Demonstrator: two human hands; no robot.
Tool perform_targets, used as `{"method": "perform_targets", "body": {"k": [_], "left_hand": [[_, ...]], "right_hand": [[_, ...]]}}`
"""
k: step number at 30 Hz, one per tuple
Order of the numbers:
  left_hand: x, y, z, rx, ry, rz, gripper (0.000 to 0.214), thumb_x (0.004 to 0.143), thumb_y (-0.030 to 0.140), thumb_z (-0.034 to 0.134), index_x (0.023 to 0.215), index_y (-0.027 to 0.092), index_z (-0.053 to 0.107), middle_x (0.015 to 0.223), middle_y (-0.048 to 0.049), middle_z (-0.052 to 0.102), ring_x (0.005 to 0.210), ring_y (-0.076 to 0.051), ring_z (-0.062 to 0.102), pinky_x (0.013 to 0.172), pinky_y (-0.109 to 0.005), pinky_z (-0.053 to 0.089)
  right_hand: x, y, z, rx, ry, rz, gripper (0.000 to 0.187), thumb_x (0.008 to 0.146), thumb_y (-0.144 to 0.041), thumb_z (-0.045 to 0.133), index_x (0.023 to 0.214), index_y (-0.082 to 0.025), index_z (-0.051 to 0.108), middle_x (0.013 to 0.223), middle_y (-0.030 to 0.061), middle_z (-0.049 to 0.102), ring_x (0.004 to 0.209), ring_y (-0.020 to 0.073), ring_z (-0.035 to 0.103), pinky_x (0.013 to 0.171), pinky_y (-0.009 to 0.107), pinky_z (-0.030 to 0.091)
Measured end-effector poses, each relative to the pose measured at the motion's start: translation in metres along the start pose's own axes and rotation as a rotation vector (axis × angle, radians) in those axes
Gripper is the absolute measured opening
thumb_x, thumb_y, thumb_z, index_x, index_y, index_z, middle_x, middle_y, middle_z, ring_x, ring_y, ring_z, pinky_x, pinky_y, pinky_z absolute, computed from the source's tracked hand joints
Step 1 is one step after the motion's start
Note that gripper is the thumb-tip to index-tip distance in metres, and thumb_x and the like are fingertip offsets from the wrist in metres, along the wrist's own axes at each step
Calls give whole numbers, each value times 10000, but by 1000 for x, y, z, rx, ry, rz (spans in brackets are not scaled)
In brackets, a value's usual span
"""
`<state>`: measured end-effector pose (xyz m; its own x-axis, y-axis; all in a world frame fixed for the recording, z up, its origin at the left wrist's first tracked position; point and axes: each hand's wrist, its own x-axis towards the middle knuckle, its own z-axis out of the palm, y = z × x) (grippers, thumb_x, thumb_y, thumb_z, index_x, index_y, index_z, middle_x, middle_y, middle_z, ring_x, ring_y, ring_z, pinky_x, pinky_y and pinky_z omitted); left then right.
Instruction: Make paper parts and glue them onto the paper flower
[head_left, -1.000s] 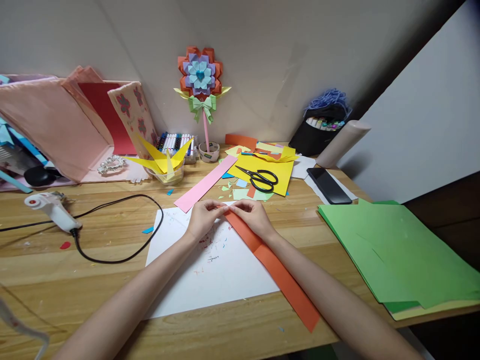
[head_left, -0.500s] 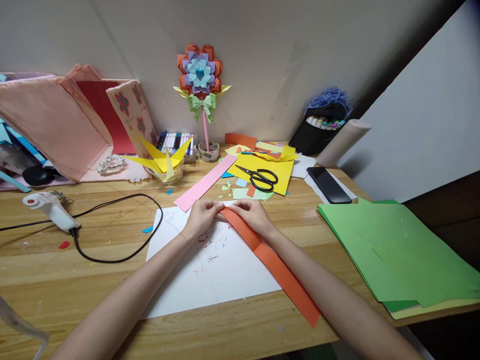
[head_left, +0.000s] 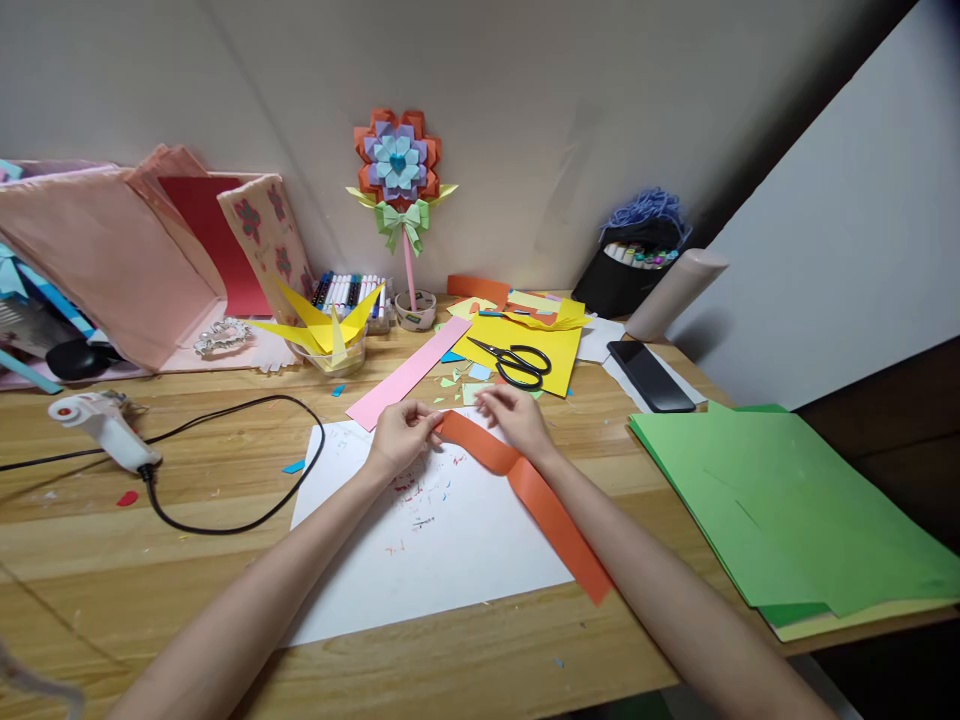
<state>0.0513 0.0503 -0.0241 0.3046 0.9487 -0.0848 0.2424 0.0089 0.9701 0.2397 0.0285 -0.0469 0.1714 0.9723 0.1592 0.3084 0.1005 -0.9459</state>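
Observation:
A long orange paper strip with a crease across its middle runs from my left hand down toward the table's front edge. My left thumb and fingers pinch its upper end. Beside it, my right hand hovers with loosely curled fingers a little apart, off the strip's end; the right forearm lies along the lower half of the strip. Under both hands is a white sheet marked with coloured smudges.
Black-handled scissors lie on yellow paper among scraps. A pink strip is behind my left hand. A corded glue gun sits left. On the right are a phone and green sheets. A paper flower stands behind.
My right hand has let go of the strip's upper end and moved slightly right. The strip now bows more, and its lower end has shifted up and left.

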Motion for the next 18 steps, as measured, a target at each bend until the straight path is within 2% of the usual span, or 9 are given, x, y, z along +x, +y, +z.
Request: {"method": "perform_targets", "body": {"k": [1, 3, 5, 8, 12, 16, 18], "left_hand": [[1, -3, 0, -18, 54, 18, 214, 743, 349, 595, 711, 140, 561, 446, 3, 594, 428, -135, 583, 453, -210, 401], [2, -8, 0, -51, 136, 66, 208, 777, 356, 553, 726, 156, 521, 426, 28, 569, 418, -122, 573, 472, -207, 415], [3, -12, -1, -84, 174, 103, 203, 803, 362, 514, 743, 171, 481, 404, 53, 541, 398, -110, 555, 470, -202, 423], [3, -15, -1, -170, 145, 110, 222, 814, 399, 483, 781, 187, 427, 437, 69, 540, 346, -103, 517, 387, -194, 402], [3, -19, 0, -236, 100, 106, 263, 805, 440, 484, 839, 191, 408, 519, 65, 557, 334, -95, 501, 315, -180, 373], [3, -21, -1, -256, 125, 119, 267, 817, 421, 466, 927, 181, 428, 557, 59, 554, 363, -92, 509, 325, -187, 398], [3, -20, -2, -286, 149, 125, 273, 821, 405, 463, 960, 171, 437, 568, 54, 553, 384, -92, 518, 349, -194, 416]], "right_hand": [[6, 6, -8, -50, 142, -27, 225, 814, -295, 470, 879, -157, 635, 829, 64, 658, 725, 169, 594, 636, 288, 471], [20, 16, -27, -260, 346, -139, 215, 817, -241, 447, 897, -155, 627, 940, 95, 637, 851, 195, 579, 766, 336, 457], [32, 24, -44, -513, 402, -184, 215, 788, -210, 483, 945, -140, 612, 982, 125, 611, 953, 236, 532, 862, 384, 407], [46, 27, -59, -750, 285, -79, 245, 774, -224, 524, 987, -123, 587, 1027, 151, 581, 1030, 269, 477, 907, 396, 354], [61, 19, -58, -788, 110, 22, 132, 706, -199, 591, 831, -154, 594, 936, 136, 595, 944, 271, 515, 842, 371, 361], [71, 13, -58, -694, 104, 52, 196, 572, -199, 682, 676, -169, 519, 740, 81, 585, 751, 240, 555, 695, 330, 402], [72, 10, -64, -614, 156, 60, 214, 590, -229, 663, 696, -178, 484, 701, 49, 569, 685, 212, 554, 632, 314, 415]]}}
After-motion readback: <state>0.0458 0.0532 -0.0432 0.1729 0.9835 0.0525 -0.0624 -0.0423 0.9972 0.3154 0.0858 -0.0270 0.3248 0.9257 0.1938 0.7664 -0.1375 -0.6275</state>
